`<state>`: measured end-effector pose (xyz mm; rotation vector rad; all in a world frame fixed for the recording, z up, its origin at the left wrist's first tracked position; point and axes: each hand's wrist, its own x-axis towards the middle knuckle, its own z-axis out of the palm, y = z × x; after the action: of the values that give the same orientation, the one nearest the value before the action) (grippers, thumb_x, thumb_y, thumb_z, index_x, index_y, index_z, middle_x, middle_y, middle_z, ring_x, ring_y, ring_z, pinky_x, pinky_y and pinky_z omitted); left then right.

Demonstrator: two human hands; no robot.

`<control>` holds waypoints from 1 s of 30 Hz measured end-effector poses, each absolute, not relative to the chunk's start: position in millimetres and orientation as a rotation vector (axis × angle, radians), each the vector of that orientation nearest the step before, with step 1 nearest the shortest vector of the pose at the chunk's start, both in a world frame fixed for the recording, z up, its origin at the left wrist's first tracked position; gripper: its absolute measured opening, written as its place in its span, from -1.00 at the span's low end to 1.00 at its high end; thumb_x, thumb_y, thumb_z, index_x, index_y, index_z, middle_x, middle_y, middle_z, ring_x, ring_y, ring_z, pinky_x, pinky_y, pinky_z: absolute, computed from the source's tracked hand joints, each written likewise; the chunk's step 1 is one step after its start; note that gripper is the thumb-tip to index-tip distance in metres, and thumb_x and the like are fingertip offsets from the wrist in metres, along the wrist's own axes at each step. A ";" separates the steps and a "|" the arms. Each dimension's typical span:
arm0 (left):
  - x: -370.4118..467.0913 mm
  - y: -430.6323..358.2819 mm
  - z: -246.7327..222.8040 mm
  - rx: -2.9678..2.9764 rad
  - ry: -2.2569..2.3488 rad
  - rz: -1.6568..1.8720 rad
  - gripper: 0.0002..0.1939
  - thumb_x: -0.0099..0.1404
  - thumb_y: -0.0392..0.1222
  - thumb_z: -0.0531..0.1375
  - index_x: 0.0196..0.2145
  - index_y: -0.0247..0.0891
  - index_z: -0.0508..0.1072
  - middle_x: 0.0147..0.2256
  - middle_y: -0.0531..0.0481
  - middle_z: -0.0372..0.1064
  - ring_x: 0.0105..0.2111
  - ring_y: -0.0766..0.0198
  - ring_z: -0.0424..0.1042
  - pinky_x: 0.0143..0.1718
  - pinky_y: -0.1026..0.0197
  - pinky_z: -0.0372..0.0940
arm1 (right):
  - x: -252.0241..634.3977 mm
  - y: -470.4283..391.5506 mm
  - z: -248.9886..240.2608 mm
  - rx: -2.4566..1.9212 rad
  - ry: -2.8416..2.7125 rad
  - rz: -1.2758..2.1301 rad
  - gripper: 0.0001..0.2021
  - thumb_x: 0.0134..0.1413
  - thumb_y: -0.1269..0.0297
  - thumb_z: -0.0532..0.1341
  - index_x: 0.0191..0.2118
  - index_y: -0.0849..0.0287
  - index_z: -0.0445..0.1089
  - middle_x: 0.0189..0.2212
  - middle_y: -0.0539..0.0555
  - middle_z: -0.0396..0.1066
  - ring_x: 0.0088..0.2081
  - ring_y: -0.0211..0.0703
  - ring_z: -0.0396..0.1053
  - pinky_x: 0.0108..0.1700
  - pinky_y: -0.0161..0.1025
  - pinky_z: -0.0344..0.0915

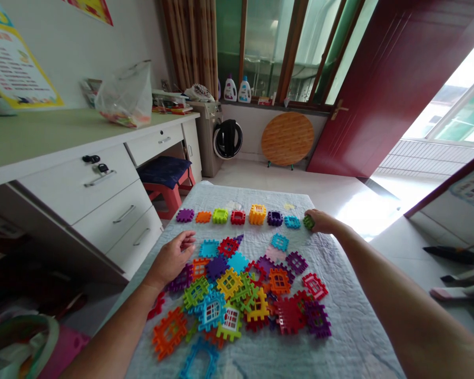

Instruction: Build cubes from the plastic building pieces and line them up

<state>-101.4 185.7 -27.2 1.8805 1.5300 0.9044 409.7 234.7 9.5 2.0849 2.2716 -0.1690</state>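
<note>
At the right end of a row of interlocking plastic pieces, my right hand (319,221) grips a green building block (308,222), partly hidden by the fingers. My left hand (174,258) rests at the left edge of a loose pile, fingers loosely bent and nothing visible in them. The row includes a purple piece (185,215), an orange one (203,217), a lime one (220,216), a red one (238,217), a taller yellow stack (257,214), a dark purple one (275,218) and a blue one (292,221). Multicoloured window-shaped panels (229,283) overlap in the pile.
A pale quilted cloth (347,337) covers the table. Beyond it stand a stool (168,173), a washing machine (209,139) with its door open, and a round wooden tabletop (287,138). A white desk (79,184) is at left; a pink bin (63,342) sits lower left.
</note>
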 end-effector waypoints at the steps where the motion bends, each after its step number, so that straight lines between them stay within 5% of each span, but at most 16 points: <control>1: -101.3 185.6 -27.3 1.878 1.526 0.905 -0.54 0.18 -0.02 0.11 -0.01 -0.27 0.33 -0.15 -0.11 0.46 -0.18 0.16 0.46 -0.08 0.11 0.35 | 409.6 234.6 10.1 2.079 2.273 -0.170 -0.42 -0.37 0.52 0.27 -0.04 0.22 0.35 -0.10 0.21 0.40 -0.12 0.05 0.38 -0.11 -0.21 0.25; 30: -98.7 183.2 -22.4 1.856 1.524 0.897 -0.54 0.17 -0.02 0.11 -0.02 -0.29 0.33 -0.16 -0.12 0.47 -0.18 0.15 0.47 -0.07 0.10 0.35 | 403.5 235.1 16.3 2.048 2.279 -0.188 -0.45 -0.36 0.44 0.30 -0.06 0.24 0.38 -0.13 0.22 0.42 -0.12 0.07 0.39 -0.14 -0.22 0.28</control>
<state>-98.7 183.2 -22.4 1.8555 1.5242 0.8969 403.5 235.1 16.3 2.0483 2.2794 -0.1878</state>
